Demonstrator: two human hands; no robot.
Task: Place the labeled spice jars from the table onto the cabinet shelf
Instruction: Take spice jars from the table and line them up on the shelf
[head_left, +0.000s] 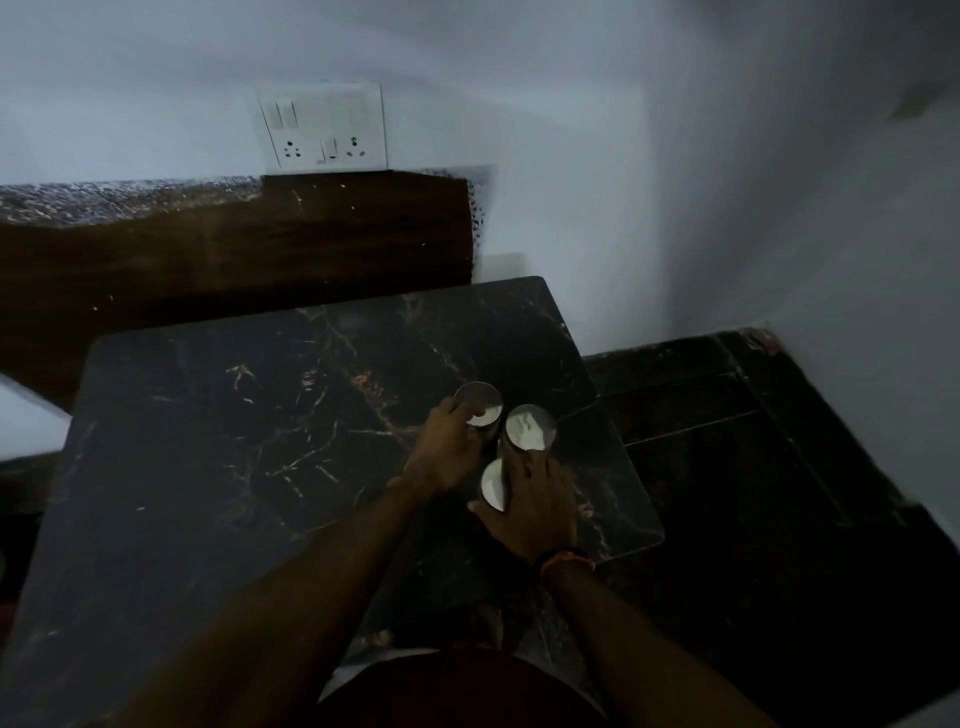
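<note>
On the dark desk (208, 415) three jars (530, 427) stand clustered, none shelved yet. My left hand (449, 447) curls round the far jar; my right hand (535, 506) grips the nearest.

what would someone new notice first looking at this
Three round jars with pale shiny lids cluster near the right edge of the dark marble table. The left hand grips the far jar; the right hand covers the near jar, fingers reaching the middle jar. A white switch panel glows on the wall.
</note>
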